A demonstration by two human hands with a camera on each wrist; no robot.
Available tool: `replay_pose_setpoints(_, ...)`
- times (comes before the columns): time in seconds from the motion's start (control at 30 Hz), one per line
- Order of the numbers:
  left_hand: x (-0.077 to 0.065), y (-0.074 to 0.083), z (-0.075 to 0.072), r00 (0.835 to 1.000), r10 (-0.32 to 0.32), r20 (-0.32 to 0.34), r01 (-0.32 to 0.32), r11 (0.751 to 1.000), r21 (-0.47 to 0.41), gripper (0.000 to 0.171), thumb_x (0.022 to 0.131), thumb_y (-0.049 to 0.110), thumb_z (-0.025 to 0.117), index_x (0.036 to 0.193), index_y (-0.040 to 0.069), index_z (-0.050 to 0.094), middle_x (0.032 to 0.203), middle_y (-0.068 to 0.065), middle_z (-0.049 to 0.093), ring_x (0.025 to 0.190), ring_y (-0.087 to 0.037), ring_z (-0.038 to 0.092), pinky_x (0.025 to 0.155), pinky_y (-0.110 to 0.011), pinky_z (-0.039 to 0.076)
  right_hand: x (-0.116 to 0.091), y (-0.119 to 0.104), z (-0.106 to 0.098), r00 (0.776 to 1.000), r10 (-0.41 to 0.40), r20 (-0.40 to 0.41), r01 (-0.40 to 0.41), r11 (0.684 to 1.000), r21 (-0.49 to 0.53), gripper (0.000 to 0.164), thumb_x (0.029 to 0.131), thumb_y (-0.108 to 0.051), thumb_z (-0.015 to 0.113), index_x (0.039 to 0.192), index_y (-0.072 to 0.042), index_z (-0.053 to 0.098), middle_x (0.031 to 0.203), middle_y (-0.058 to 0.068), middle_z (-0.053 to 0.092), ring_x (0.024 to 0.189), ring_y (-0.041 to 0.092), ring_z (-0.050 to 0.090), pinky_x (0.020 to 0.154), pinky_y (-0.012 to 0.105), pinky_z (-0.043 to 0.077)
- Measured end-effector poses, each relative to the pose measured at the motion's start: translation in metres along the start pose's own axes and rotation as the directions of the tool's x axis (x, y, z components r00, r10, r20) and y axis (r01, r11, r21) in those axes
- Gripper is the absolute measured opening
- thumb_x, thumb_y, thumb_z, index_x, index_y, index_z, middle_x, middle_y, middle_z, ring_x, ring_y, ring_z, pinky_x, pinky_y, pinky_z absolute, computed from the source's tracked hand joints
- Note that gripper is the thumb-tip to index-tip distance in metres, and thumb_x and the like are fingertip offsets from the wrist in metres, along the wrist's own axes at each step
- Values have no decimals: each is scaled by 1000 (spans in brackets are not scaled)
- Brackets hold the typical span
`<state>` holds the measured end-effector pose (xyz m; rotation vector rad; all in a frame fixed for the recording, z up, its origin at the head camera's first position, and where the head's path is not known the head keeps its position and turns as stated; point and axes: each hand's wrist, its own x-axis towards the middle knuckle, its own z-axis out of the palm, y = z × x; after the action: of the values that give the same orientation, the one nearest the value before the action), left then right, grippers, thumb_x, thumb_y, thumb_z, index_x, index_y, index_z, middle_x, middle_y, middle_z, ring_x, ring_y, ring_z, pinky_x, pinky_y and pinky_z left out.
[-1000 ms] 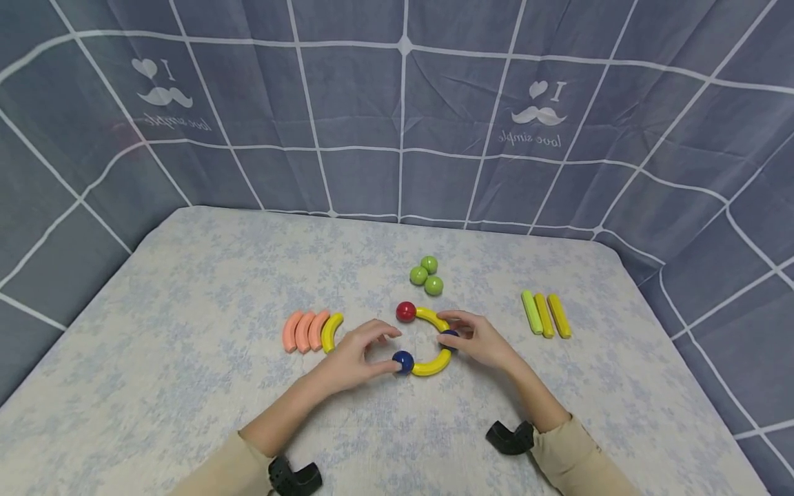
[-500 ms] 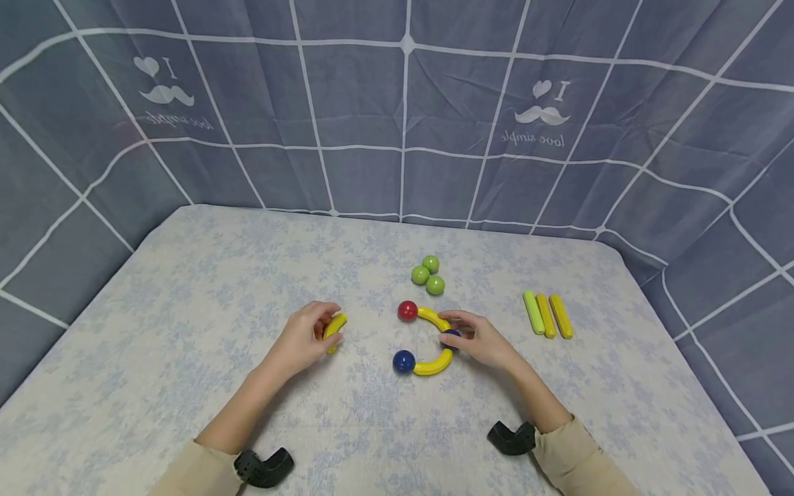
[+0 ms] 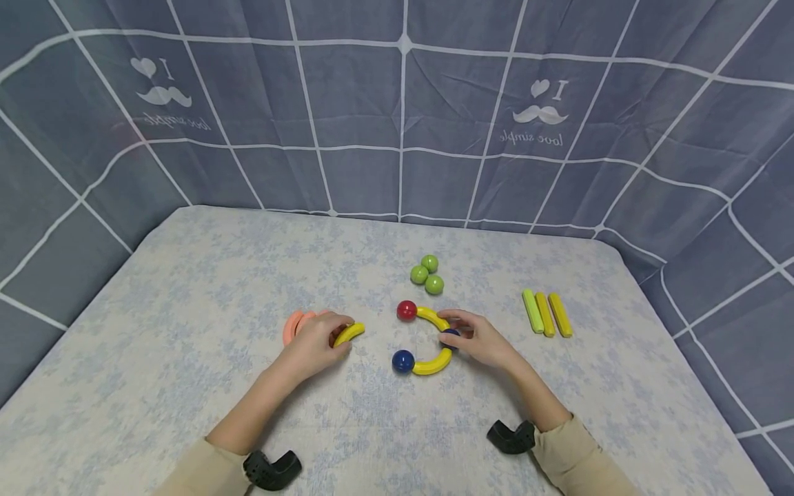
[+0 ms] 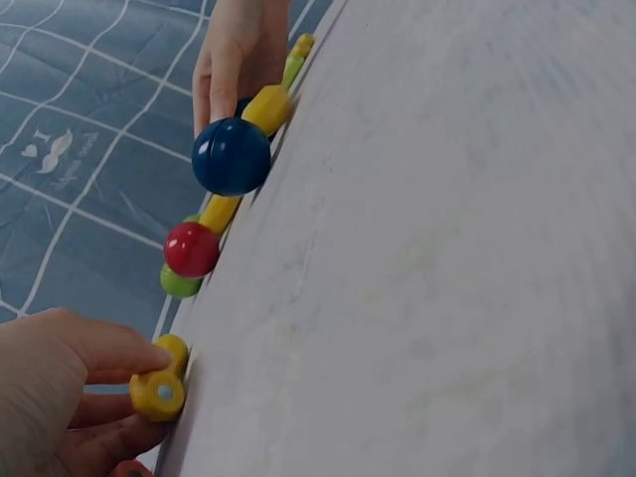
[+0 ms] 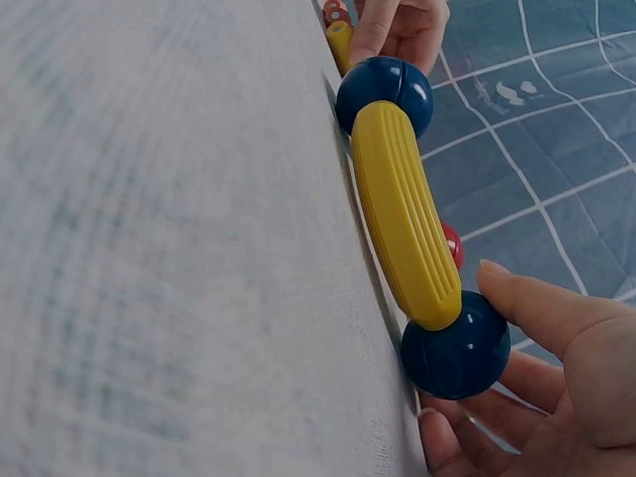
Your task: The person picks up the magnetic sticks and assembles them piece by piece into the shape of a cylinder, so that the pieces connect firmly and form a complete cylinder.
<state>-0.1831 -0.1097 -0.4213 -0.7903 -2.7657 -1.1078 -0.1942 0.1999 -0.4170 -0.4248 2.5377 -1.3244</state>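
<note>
My left hand pinches a curved yellow rod between thumb and fingers, low over the table. In the left wrist view, a small pale metal disc shows on the rod's end. My right hand holds a blue ball between thumb and fingers. That ball joins two curved yellow rods: the near rod ends at another blue ball, and the far rod ends at a red ball. Together they form an arc that opens toward my left hand.
Curved salmon-coloured rods lie partly hidden behind my left hand. Three green balls sit beyond the arc. To the right lie a straight light-green rod and two straight yellow rods. A grey-blue checked curtain surrounds the table.
My left hand has left the near blue ball, gone left and taken hold of the loose curved yellow rod. It now carries the rod slightly rightward, turned. The right hand stays in place.
</note>
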Motion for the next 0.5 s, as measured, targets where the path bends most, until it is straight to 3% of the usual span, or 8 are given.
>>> replay_pose_setpoints(0.1,1,1,3,1000,-16,-11,16,1000,-17,29,76,-2,65,105,-2,64,92,-8,63,70,-11,50,58,-21,44,0,0,0,1000,-6,3,6,1000,1,43,88,-23,62,126,-6,53,123,11,55,105,24,51,86,36,42)
replay_pose_setpoints(0.23,4,4,7,992,-126,-30,120,982,-144,31,79,0,64,110,-1,62,98,-11,61,75,-14,54,59,-22,47,0,0,0,1000,-10,4,10,1000,7,43,88,-22,62,126,-4,53,124,12,55,106,25,51,86,36,42)
replay_pose_setpoints(0.33,8,10,9,979,-193,-60,173,955,-240,33,79,0,66,112,-1,61,100,-14,60,79,-20,58,63,-26,50,-3,-9,0,1000,-6,6,6,1000,12,42,89,-18,61,126,-1,52,124,16,54,107,28,50,87,38,41)
replay_pose_setpoints(0.5,18,19,19,949,-312,-35,277,884,-375,37,78,1,66,115,0,60,102,-14,59,81,-20,59,63,-25,49,-11,-34,-3,1000,2,12,-3,1000,14,40,89,-8,58,125,6,50,124,22,52,107,33,50,88,42,41)
